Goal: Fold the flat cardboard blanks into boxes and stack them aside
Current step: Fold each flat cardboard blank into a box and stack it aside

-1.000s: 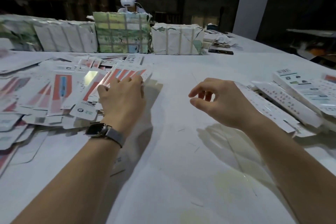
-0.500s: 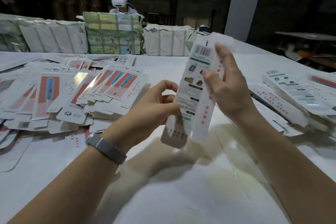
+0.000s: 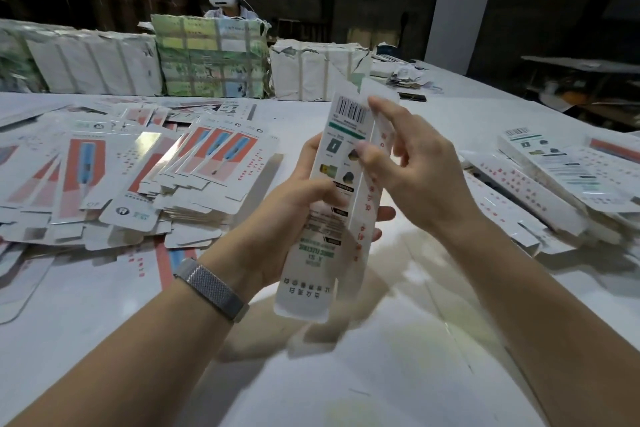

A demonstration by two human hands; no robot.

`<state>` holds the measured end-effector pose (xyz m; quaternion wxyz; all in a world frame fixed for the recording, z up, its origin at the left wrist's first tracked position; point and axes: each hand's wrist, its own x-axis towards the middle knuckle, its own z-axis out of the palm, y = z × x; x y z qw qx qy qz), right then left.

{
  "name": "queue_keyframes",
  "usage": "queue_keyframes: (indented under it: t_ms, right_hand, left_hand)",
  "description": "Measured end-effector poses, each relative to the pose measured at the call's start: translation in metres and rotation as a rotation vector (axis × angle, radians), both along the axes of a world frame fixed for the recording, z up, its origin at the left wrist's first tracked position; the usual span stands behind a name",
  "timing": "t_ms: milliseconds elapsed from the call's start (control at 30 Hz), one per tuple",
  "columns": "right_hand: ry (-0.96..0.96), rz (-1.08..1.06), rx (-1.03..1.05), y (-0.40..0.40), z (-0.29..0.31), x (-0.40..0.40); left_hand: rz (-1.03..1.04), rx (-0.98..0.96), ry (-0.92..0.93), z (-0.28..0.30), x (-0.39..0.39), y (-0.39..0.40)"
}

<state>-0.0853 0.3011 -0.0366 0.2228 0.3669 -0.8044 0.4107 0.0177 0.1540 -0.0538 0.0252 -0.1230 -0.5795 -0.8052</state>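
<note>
both hands have lifted one blank off the pile, upright between them.

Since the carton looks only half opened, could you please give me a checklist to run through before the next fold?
1. Left hand grips the carton's middle: ok.
2. Right hand pinches the barcode end, thumb on the printed face: ok.
3. Carton fully squared: not ok; it is only partly opened.
4. End flaps tucked: cannot tell at the top; the bottom flap hangs loose.
5. Bare table under the hands: ok.
6. Folded boxes lie on the right as a place to stack: ok.
</note>
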Motion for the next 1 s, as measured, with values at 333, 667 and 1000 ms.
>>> queue_keyframes:
  t_ms: [333, 667, 1000]
  right_hand:
    - [-0.271, 0.142, -0.153, -0.01, -0.004, 0.006]
    - [0.019, 0.038, -0.017, -0.008, -0.006, 0.007]
    - [-0.164, 0.159, -0.088, 0.0, 0.005, 0.001]
  left_hand:
    - [0.084, 0.079, -0.119, 0.007, 0.004, 0.013]
    - [0.186, 0.062, -0.174, 0.0, 0.001, 0.007]
    - [0.152, -0.208, -0.069, -0.001, 0.009, 0.005]
